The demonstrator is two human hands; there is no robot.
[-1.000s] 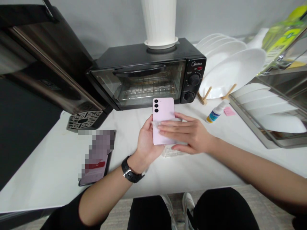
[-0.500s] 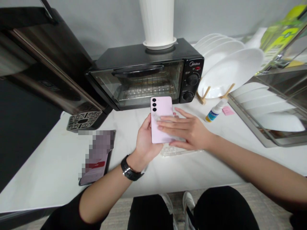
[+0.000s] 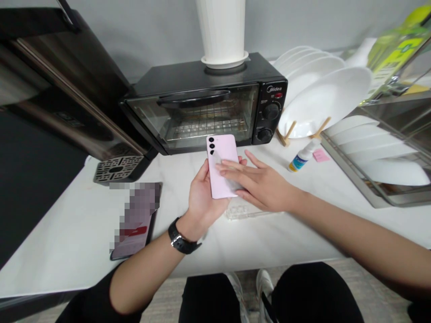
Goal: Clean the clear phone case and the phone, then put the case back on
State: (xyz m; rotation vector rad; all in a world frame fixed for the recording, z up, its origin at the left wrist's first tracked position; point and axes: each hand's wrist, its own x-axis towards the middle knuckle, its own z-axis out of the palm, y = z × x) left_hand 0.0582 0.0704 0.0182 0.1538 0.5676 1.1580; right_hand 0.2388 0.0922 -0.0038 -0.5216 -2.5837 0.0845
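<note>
A pink smartphone (image 3: 224, 150) lies back side up in my left hand (image 3: 202, 193), whose fingers and thumb grip its two long edges. Three camera lenses show at its upper left corner. My right hand (image 3: 266, 184) presses a thin, pale grey cloth (image 3: 235, 183) flat against the phone's back, with its fingers stretched across it; most of the cloth is covered. Below both hands, a clear phone case (image 3: 247, 212) rests on the white counter (image 3: 188, 269), partly hidden by the right hand.
A black toaster oven (image 3: 202, 80) stands behind the phone, bearing a white pot (image 3: 222, 31). To the left are a dark dispenser with a drip tray (image 3: 116, 170) and a tablet-like device (image 3: 138, 220). On the right stand a spray bottle (image 3: 301, 159), white plates (image 3: 323, 103) and a sink (image 3: 367, 193).
The phone has shifted slightly left and up in my left hand. My right hand and the cloth have slid a little over its back, and more of the cloth shows.
</note>
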